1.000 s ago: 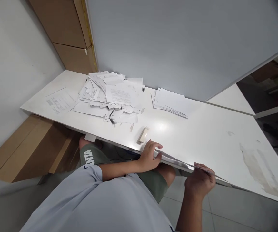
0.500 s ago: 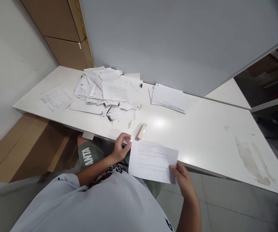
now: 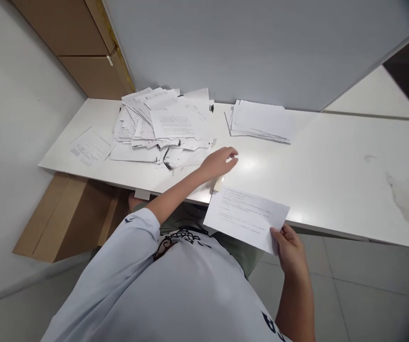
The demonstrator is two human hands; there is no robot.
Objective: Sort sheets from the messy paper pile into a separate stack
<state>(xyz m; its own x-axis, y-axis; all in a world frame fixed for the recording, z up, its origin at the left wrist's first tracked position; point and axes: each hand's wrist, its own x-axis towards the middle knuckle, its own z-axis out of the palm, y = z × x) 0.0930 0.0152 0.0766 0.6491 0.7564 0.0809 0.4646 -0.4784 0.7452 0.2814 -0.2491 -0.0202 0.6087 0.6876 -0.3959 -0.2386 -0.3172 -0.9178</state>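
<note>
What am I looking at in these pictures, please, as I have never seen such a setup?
There is no machine here, only a person's bare hands. Every picture comes from one camera worn on the person's head, looking forward and down. The right hand holds a printed sheet by its right side, at the front of a white table. The left hand is over the table, with nothing visible in it. Near it is a cream object, perhaps a stapler. Farther back lie a messy heap of papers and, to its right, a neater stack.
</note>
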